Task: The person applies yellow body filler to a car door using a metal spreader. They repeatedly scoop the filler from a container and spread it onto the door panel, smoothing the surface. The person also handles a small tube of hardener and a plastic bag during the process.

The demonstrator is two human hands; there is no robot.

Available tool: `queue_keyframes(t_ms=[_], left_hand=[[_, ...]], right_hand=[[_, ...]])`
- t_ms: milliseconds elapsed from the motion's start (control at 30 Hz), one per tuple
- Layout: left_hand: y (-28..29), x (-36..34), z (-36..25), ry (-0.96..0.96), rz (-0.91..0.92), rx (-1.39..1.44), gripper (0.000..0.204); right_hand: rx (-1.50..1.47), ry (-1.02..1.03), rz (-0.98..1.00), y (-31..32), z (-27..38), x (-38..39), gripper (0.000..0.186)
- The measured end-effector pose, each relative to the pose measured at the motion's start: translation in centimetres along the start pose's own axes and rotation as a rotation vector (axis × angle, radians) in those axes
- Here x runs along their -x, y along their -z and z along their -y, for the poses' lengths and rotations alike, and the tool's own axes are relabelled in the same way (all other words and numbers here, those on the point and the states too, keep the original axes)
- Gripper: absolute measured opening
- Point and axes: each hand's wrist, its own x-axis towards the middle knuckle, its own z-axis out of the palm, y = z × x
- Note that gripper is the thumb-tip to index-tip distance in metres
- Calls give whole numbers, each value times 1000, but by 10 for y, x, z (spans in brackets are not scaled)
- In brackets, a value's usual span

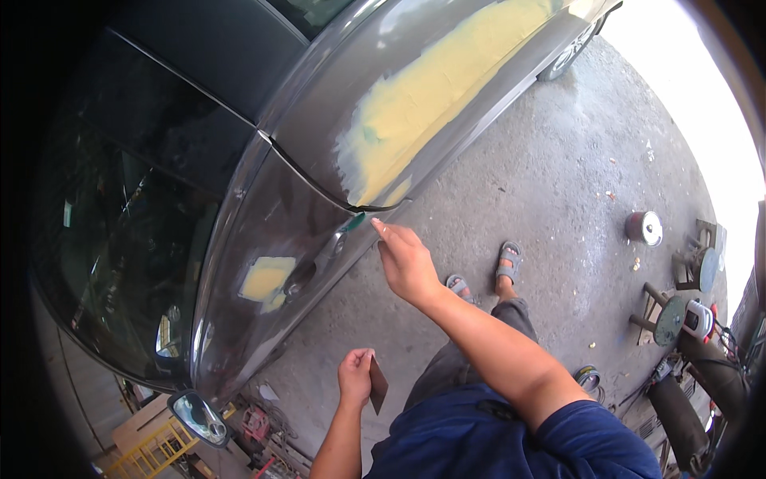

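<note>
My right hand reaches out to the dark grey car's side, its fingers pressed together near the rear edge of the front door. Just beyond the fingertips is a small green patch beside the door handle; whether it is on the paint or a thin thing in my fingers, I cannot make out. Lower down, my left hand pinches a flat brown sheet by its upper edge, away from the car. Yellow filler covers much of the rear panel, and a smaller filler patch is on the front door.
A side mirror sticks out at lower left, near a yellow ladder. On the concrete floor to the right stand a round can and low stools. Cables and tools crowd the lower right.
</note>
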Motion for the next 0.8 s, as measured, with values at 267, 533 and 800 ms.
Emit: queue_keyframes(t_ms=[267, 533, 800], left_hand=[[-3, -3, -3, -11, 31, 23, 14], [-28, 7, -62, -71, 299, 246, 14], [-33, 10, -100, -26, 579, 154, 17]], right_hand=[[48, -266, 37, 32, -7, 40, 35], [-66, -687, 409, 78, 47, 50, 46], [-166, -628, 596, 97, 78, 62, 46]])
